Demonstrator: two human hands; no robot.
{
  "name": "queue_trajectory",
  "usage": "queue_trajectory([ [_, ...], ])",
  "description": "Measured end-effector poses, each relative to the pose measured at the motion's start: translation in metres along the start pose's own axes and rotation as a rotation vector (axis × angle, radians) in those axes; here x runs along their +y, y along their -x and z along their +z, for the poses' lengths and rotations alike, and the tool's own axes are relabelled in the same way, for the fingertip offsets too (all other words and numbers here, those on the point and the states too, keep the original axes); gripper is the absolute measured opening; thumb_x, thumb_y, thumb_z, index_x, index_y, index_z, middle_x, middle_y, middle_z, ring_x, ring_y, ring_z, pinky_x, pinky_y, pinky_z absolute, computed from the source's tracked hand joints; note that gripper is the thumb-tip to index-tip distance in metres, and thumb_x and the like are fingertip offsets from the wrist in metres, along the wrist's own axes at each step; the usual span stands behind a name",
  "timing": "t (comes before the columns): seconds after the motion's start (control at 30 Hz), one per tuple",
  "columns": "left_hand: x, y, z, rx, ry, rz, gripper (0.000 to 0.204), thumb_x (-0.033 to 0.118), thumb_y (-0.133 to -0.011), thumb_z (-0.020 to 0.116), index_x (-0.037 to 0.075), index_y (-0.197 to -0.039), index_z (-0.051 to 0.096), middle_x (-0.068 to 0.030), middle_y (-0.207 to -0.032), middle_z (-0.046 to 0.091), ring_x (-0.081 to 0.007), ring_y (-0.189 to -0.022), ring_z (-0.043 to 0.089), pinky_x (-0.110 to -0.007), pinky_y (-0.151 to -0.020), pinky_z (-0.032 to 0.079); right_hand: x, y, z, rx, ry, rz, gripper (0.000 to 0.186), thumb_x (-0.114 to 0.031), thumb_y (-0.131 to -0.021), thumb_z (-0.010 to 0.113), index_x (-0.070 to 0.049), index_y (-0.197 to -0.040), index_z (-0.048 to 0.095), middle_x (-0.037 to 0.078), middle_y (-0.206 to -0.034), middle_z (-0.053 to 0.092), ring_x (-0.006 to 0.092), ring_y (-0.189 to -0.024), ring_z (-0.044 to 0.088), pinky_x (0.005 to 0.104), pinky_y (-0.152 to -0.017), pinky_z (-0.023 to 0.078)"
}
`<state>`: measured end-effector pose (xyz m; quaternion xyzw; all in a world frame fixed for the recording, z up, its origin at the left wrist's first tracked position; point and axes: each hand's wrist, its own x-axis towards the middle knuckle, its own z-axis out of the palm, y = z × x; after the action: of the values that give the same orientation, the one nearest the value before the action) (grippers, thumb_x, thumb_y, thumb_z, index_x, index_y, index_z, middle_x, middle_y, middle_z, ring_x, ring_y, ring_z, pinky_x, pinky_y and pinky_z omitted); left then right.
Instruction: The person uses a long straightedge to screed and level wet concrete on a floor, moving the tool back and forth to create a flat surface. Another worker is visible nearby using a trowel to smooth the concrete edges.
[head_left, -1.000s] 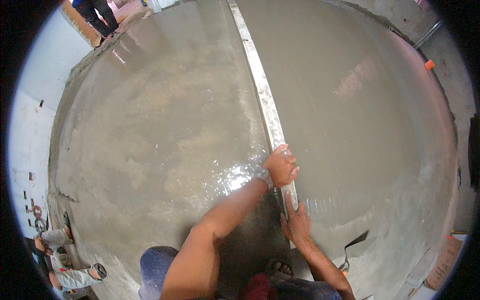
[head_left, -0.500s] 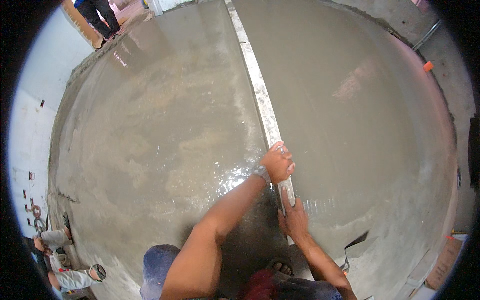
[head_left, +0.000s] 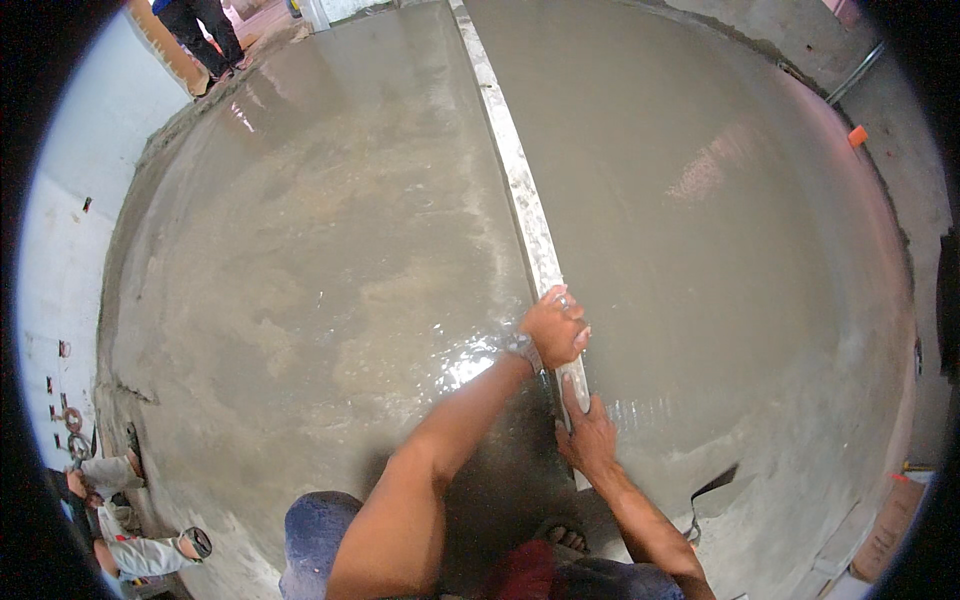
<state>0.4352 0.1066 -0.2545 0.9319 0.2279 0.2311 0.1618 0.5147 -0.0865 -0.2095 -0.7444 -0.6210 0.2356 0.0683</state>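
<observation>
Whitish, smeared bar (head_left: pixel 517 170), probably metal, lies on wet grey floor (head_left: pixel 330 250), running from under the fingers out ahead to the top edge. Left hand (head_left: pixel 556 328): fingers curled over the bar, holding it. Right hand (head_left: pixel 588 437), just behind: one finger laid along the bar's near end; whether the rest close underneath, can't tell. Handling, judged: stiff, long, likely more awkward to swing than heavy, slippery where wet; best held across both long edges, hands spaced apart. Near end mostly covered by right fingers, underside hidden, far end cut off. Dark strip (head_left: pixel 715 481) right of the right fingers: unclear what. Person (head_left: pixel 150 557) well left of the fingers, cut by black rim.
</observation>
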Motion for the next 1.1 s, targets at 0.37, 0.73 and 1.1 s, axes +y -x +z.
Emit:
queue_trajectory([
  [0.37,0.004,0.003,0.002,0.064,-0.014,-0.010,0.020,0.025,-0.081,0.059,0.010,-0.077,0.073,-0.0081,-0.085,0.065,-0.0270,-0.095,0.061,-0.047,-0.108,0.031,-0.002,0.007,-0.003,-0.047,0.046,0.011,0.082,-0.020,-0.080,0.069,-0.024,-0.150,0.026,0.023,-0.096,0.048,0.0411,-0.081,0.056,0.0494,-0.066,0.050],
  [0.73,0.008,0.002,-0.005,-0.033,-0.054,-0.046,0.028,0.027,-0.085,0.054,0.008,-0.079,0.073,-0.0090,-0.089,0.066,-0.0268,-0.102,0.060,-0.046,-0.109,0.029,-0.001,0.006,-0.002,-0.069,0.011,0.018,0.085,-0.020,-0.079,0.070,-0.024,-0.151,0.024,0.023,-0.098,0.048,0.0416,-0.084,0.057,0.0492,-0.069,0.050],
  [1.1,0.006,0.003,-0.005,-0.084,-0.044,-0.073,0.033,0.029,-0.090,0.049,0.008,-0.081,0.072,-0.0081,-0.094,0.067,-0.0248,-0.107,0.058,-0.044,-0.112,0.026,-0.001,0.002,-0.002,-0.094,-0.017,0.028,0.085,-0.022,-0.079,0.068,-0.025,-0.151,0.023,0.022,-0.098,0.048,0.0414,-0.082,0.057,0.0507,-0.069,0.050],
])
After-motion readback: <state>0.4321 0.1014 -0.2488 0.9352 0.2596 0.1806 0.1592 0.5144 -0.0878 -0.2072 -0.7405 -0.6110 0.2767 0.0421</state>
